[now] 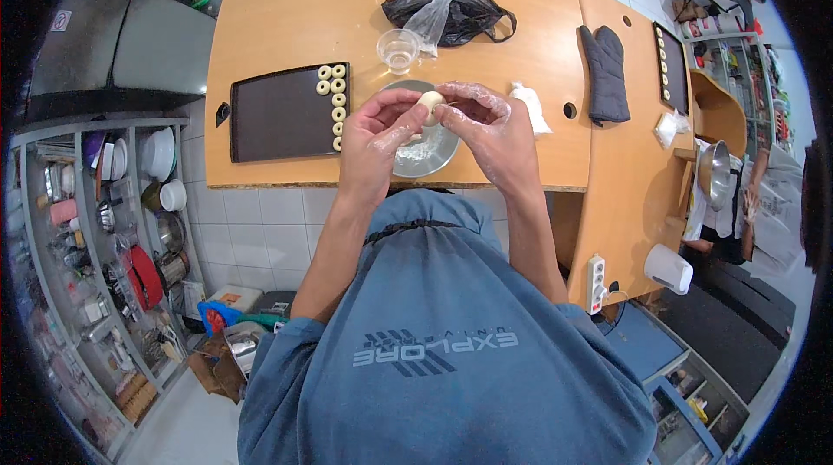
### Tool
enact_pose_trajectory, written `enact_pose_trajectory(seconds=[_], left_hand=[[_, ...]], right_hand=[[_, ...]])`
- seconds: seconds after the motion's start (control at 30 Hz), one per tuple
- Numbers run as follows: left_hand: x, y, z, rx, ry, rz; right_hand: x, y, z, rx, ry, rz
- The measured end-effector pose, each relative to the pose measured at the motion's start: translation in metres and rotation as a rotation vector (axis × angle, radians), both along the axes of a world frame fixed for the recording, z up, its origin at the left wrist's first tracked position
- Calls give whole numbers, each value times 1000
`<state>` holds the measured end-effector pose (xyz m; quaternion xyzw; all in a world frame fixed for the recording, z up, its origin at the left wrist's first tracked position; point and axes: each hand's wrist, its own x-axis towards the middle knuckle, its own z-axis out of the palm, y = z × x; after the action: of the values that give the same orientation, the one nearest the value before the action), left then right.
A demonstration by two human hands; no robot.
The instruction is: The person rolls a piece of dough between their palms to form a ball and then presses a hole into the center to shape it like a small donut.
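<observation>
Between the fingertips of both hands is a small pale piece of dough (pixel 430 104), held above a metal bowl (pixel 444 155) with white flour in it. My left hand (pixel 384 124) pinches the dough from the left, thumb and fingers closed on it. My right hand (pixel 478 118), dusted with flour, grips it from the other side. Left of the hands lies a dark baking tray (pixel 278 118) with several ring-shaped dough pieces (pixel 337 101) along its right side. Whether the held dough has a hole through it, I cannot tell.
Behind the bowl stand a clear plastic cup (pixel 398 50) and a black plastic bag (pixel 473 18). A white bag (pixel 530 107) and a dark oven mitt (pixel 606 75) lie to the right. Farther right are another tray of rings (pixel 674 66) and a power strip (pixel 595 283). A person (pixel 737 205) is at the right.
</observation>
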<state>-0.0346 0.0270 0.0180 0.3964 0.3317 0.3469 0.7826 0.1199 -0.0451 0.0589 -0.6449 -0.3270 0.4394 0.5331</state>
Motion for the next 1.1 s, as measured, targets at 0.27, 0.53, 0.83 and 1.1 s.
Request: enact_pose_trajectory(seconds=[0.27, 0.53, 0.83, 1.1], left_hand=[[1, 2, 3, -81, -39, 3], [0, 6, 3, -141, -58, -1], [-2, 5, 1, -222, -148, -7], [-5, 9, -1, -237, -166, -121]], right_hand=[[-5, 3, -8, 143, -411, -19], [-2, 4, -6, 116, -441, 54], [-2, 2, -7, 105, -150, 18], [4, 1, -7, 110, -159, 78]])
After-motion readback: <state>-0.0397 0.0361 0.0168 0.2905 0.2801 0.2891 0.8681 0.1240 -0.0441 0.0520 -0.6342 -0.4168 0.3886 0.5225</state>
